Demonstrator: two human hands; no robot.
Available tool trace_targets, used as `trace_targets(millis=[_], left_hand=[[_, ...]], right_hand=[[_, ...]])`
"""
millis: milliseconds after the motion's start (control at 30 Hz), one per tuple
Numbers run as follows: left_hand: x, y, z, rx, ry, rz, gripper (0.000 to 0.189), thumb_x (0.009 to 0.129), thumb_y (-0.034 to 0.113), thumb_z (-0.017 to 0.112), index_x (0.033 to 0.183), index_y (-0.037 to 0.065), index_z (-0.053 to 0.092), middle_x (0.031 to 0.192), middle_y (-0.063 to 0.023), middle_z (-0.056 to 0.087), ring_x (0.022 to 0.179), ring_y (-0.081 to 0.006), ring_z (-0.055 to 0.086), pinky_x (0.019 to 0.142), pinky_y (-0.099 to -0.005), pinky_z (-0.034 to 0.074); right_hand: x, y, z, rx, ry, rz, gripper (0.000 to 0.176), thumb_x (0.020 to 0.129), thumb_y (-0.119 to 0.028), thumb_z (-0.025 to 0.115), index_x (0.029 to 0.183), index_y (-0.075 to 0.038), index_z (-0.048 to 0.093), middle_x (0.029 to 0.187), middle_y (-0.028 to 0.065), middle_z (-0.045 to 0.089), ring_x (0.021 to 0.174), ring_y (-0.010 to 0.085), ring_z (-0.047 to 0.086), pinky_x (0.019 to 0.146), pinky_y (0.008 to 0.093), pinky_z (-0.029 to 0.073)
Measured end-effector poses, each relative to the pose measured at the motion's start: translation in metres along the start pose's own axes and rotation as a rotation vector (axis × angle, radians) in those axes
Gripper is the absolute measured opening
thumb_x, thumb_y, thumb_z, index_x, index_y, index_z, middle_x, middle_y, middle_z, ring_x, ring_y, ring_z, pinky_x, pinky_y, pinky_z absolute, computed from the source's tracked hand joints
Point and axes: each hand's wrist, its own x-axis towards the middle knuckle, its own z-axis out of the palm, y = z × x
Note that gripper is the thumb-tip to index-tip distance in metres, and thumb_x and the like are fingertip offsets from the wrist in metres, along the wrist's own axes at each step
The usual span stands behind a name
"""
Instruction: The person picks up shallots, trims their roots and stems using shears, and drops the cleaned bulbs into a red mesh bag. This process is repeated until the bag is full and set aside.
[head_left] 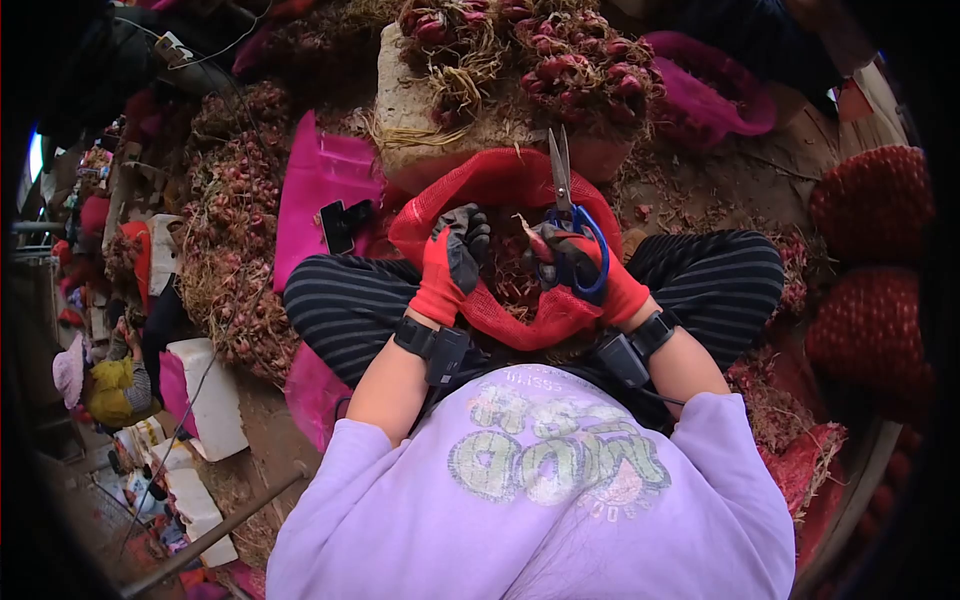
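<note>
Both my hands wear red and grey gloves over a red mesh bag (420, 215) that lies open between my legs, with shallots and trimmings (510, 285) inside. My left hand (458, 250) is curled at the bag's left side; what its fingers hold, if anything, is hidden. At the right side of the bag, my right hand (575, 260) has blue-handled scissors (592, 250) on it, their blades pointing up and slightly parted. The same hand holds a small shallot (537, 240) with a dry stem at its fingertips.
Bunches of shallots (570, 70) lie on a pale block (405, 90) ahead. A phone (343, 225) rests by pink plastic (320, 180). Shallots (240, 230) are heaped at left, full red sacks (870, 205) stand at right. Another person (115, 385) sits far left.
</note>
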Motion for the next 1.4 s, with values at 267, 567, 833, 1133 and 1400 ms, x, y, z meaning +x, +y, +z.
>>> trace_targets(millis=[267,567,833,1133,1400], left_hand=[[-0.027,-0.003,0.029,0.384,-0.449,-0.011,0.019,0.086,0.005,0.049,0.103,0.002,0.056,0.096,-0.0016,0.06,0.091,-0.0091,0.056,0.08,-0.0225,0.045],[-0.028,-0.009,0.024,0.547,-0.289,0.027,0.01,0.089,0.014,0.053,0.09,0.005,0.057,0.085,0.0002,0.059,0.074,-0.0071,0.054,0.066,-0.0211,0.044],[-0.031,-0.008,0.032,0.6,-0.327,0.095,0.013,0.091,0.015,0.05,0.082,0.006,0.054,0.079,-0.0007,0.057,0.07,-0.0071,0.05,0.064,-0.0224,0.043],[-0.031,-0.009,0.034,0.579,-0.414,0.161,0.008,0.087,0.011,0.052,0.083,0.004,0.051,0.075,-0.0025,0.05,0.068,-0.0128,0.047,0.067,-0.0277,0.042],[-0.03,-0.007,0.027,0.865,-0.544,0.232,0.021,0.083,0.007,0.06,0.102,0.003,0.053,0.094,-0.0053,0.057,0.086,-0.0178,0.054,0.077,-0.029,0.044]], right_hand=[[0.002,0.003,0.002,-0.138,-0.089,-0.109,0.023,0.093,-0.027,0.05,0.096,-0.005,0.057,0.078,-0.0012,0.055,0.063,0.0066,0.05,0.056,0.0224,0.043],[0.004,0.007,0.004,-0.802,0.272,-0.224,0.021,0.077,-0.018,0.068,0.086,-0.001,0.06,0.072,0.0049,0.062,0.067,0.0113,0.057,0.063,0.029,0.046],[0.007,0.007,-0.005,-0.396,0.11,-0.03,0.015,0.082,-0.016,0.065,0.084,-0.002,0.06,0.065,0.0029,0.059,0.053,0.009,0.055,0.046,0.0239,0.043],[0.012,0.016,-0.008,-0.416,0.125,-0.087,0.02,0.076,-0.012,0.068,0.091,-0.001,0.061,0.078,0.008,0.065,0.071,0.015,0.062,0.063,0.0299,0.05],[0.006,0.009,0.004,-0.719,0.255,-0.204,0.037,0.073,-0.021,0.072,0.102,-0.002,0.058,0.094,0.0151,0.064,0.086,0.0282,0.063,0.076,0.0346,0.048]])
